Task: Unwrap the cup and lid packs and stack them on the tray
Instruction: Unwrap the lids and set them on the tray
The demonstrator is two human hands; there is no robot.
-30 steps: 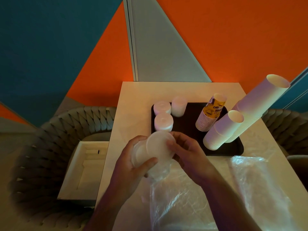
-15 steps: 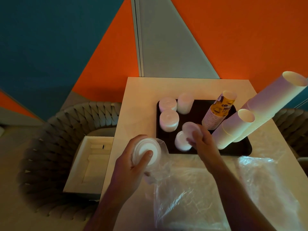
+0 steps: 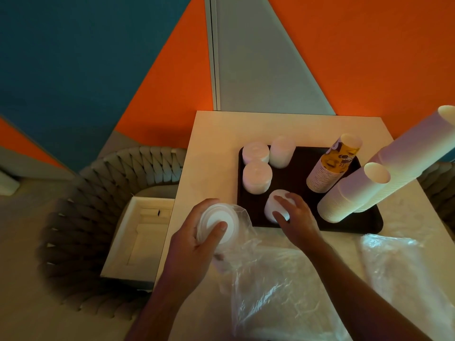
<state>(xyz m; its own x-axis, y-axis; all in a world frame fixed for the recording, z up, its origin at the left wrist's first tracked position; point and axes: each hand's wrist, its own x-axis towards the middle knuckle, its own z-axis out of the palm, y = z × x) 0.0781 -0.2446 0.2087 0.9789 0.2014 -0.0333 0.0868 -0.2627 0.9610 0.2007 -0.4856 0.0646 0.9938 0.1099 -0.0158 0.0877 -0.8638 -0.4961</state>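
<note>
Our right hand [image 3: 294, 217] grips and partly hides a lid stack [image 3: 275, 205] on the tray [image 3: 295, 173]; our left hand [image 3: 197, 244] grips lids [image 3: 216, 222] half inside a wrap [image 3: 266, 279]. Cups [image 3: 354, 193] lean there, the tallest cut off.

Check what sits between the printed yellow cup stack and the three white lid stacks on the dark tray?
Head view: only bare dark tray separates the printed yellow cup stack from the three white lid stacks.

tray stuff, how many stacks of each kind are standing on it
lid stacks: 4
plain white cup stacks: 2
printed yellow cup stack: 1
total: 7 on the tray
</note>
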